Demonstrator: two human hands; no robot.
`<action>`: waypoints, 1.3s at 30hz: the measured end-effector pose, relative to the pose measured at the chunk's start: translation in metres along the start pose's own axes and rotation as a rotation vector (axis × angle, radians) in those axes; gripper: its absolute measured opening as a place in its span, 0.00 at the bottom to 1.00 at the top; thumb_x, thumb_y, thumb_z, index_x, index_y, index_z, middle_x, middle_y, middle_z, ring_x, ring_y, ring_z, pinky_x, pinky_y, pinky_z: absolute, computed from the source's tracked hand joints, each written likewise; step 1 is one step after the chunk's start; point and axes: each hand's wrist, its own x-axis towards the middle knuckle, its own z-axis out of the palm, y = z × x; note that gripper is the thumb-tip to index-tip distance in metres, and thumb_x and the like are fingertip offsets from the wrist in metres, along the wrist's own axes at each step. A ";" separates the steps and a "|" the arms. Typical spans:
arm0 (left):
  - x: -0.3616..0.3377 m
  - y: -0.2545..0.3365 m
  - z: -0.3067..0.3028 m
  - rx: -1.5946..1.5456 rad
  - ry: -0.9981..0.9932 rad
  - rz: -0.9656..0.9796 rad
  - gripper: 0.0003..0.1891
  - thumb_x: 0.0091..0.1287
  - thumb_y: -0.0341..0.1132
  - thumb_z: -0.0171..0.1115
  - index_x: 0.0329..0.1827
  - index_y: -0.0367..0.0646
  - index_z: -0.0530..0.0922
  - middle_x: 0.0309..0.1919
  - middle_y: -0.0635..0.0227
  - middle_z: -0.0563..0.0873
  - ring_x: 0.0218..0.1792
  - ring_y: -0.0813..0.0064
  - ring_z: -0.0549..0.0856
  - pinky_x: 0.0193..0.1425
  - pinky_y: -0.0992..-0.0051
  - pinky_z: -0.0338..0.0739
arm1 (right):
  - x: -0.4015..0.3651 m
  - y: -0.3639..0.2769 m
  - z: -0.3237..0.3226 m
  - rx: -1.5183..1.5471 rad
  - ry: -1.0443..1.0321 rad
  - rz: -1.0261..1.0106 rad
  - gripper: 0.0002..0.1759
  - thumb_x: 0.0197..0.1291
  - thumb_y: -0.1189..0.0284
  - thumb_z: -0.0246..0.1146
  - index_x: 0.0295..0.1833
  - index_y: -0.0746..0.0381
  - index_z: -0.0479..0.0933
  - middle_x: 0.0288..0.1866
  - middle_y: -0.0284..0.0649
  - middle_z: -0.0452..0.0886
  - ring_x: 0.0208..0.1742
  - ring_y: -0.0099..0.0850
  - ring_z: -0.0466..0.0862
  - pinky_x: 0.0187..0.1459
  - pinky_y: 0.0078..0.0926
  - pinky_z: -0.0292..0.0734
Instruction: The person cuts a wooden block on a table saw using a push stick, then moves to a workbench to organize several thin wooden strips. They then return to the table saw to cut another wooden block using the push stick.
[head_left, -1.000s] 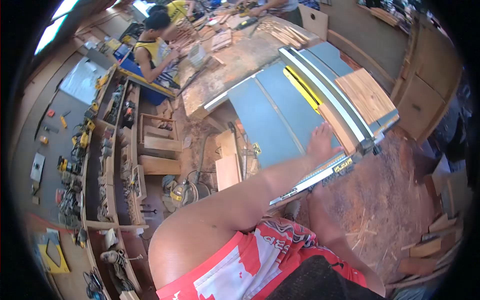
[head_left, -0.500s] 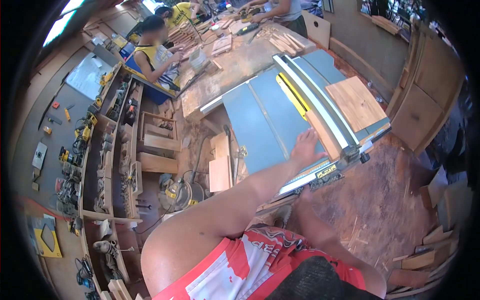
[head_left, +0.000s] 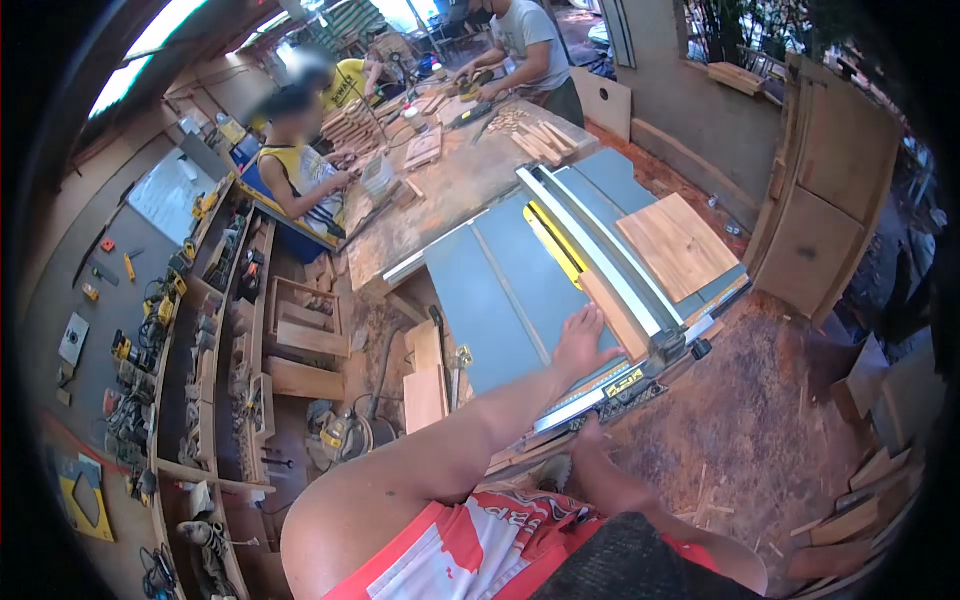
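Note:
A grey table saw (head_left: 490,310) has a long metal fence (head_left: 603,255) and a yellow insert (head_left: 553,245). Against the fence lies a narrow wooden board (head_left: 612,318), its far end near the insert. My left hand (head_left: 582,345) rests on the saw top at the board's left side, fingers stretched and thumb apart, touching the board. Below the front rail is my right hand (head_left: 588,430); its fingers are mostly hidden and I cannot make out what it touches. A square wooden panel (head_left: 680,245) lies right of the fence.
Beyond the saw, a workbench (head_left: 450,190) bears wood pieces and tools, with several people around it. Shelves of power tools (head_left: 190,330) run along the left. A round machine (head_left: 350,435) stands on the floor left of the saw. Wood offcuts (head_left: 850,520) lie at the lower right.
The camera view has shifted, so the saw and bench appear further left and the saw lower. My left hand stays beside the board, its thumb now more visibly spread.

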 end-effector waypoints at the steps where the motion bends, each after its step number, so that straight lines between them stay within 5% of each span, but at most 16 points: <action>1: 0.000 0.001 0.000 0.001 0.001 0.004 0.51 0.61 0.65 0.64 0.73 0.27 0.64 0.74 0.40 0.65 0.77 0.49 0.61 0.79 0.54 0.54 | -0.002 0.000 0.005 0.025 -0.051 0.005 0.32 0.71 0.62 0.54 0.76 0.65 0.59 0.68 0.51 0.72 0.66 0.47 0.76 0.69 0.52 0.72; 12: 0.000 -0.002 0.005 -0.003 0.035 0.001 0.51 0.61 0.65 0.65 0.73 0.26 0.63 0.73 0.38 0.65 0.76 0.45 0.63 0.77 0.54 0.57 | 0.051 0.029 -0.024 0.055 -0.057 -0.063 0.30 0.77 0.55 0.46 0.74 0.64 0.62 0.68 0.48 0.73 0.68 0.46 0.74 0.69 0.53 0.71; 15: 0.001 0.002 0.001 -0.037 0.047 0.014 0.52 0.60 0.63 0.67 0.73 0.25 0.63 0.72 0.39 0.67 0.74 0.45 0.65 0.76 0.54 0.58 | 0.084 0.045 -0.042 0.095 -0.049 -0.085 0.29 0.73 0.58 0.54 0.70 0.66 0.67 0.66 0.47 0.75 0.63 0.47 0.77 0.66 0.57 0.73; 18: 0.000 0.002 0.001 -0.078 0.026 0.028 0.51 0.59 0.63 0.67 0.72 0.24 0.63 0.72 0.39 0.67 0.73 0.45 0.66 0.76 0.54 0.58 | 0.022 0.017 -0.006 0.008 0.154 -0.089 0.27 0.67 0.63 0.58 0.67 0.69 0.70 0.59 0.49 0.78 0.58 0.47 0.81 0.61 0.54 0.77; 20: 0.003 0.001 0.003 -0.021 -0.033 -0.009 0.54 0.61 0.66 0.63 0.75 0.24 0.59 0.76 0.41 0.62 0.78 0.49 0.59 0.79 0.55 0.53 | 0.021 0.020 -0.007 0.055 0.125 -0.155 0.25 0.64 0.66 0.58 0.64 0.68 0.71 0.54 0.46 0.80 0.54 0.43 0.83 0.57 0.49 0.80; 25: 0.000 0.001 0.006 -0.012 0.010 -0.002 0.52 0.61 0.64 0.66 0.74 0.24 0.62 0.74 0.41 0.65 0.77 0.49 0.61 0.79 0.56 0.53 | 0.014 0.014 -0.003 -0.059 0.164 -0.274 0.22 0.62 0.69 0.59 0.60 0.67 0.74 0.50 0.42 0.82 0.52 0.37 0.84 0.54 0.41 0.82; 27: -0.001 0.000 0.004 -0.023 0.062 0.012 0.51 0.60 0.62 0.67 0.72 0.24 0.64 0.73 0.40 0.67 0.76 0.48 0.63 0.78 0.56 0.55 | -0.016 -0.005 0.011 -0.140 0.201 -0.045 0.22 0.62 0.68 0.60 0.60 0.67 0.75 0.51 0.40 0.82 0.50 0.36 0.85 0.52 0.38 0.82; 30: 0.000 -0.001 0.002 -0.055 -0.008 -0.024 0.52 0.61 0.64 0.65 0.74 0.25 0.61 0.76 0.44 0.64 0.79 0.52 0.58 0.81 0.56 0.49 | -0.031 -0.006 0.021 -0.025 0.192 -0.113 0.23 0.63 0.67 0.60 0.60 0.67 0.75 0.52 0.41 0.82 0.50 0.36 0.84 0.52 0.38 0.82; 36: -0.004 -0.004 0.008 -0.070 0.022 0.004 0.51 0.62 0.63 0.64 0.74 0.25 0.61 0.76 0.42 0.63 0.79 0.51 0.58 0.80 0.56 0.50 | -0.046 -0.012 0.030 -0.057 0.287 -0.133 0.25 0.62 0.67 0.62 0.61 0.70 0.73 0.53 0.45 0.81 0.51 0.39 0.84 0.53 0.42 0.82; 39: 0.004 -0.008 0.018 0.050 0.004 -0.011 0.54 0.61 0.66 0.63 0.74 0.23 0.60 0.74 0.38 0.64 0.77 0.49 0.62 0.77 0.55 0.56 | -0.049 -0.018 0.032 -0.040 0.168 -0.125 0.27 0.62 0.65 0.63 0.63 0.71 0.72 0.55 0.46 0.81 0.52 0.42 0.84 0.53 0.46 0.82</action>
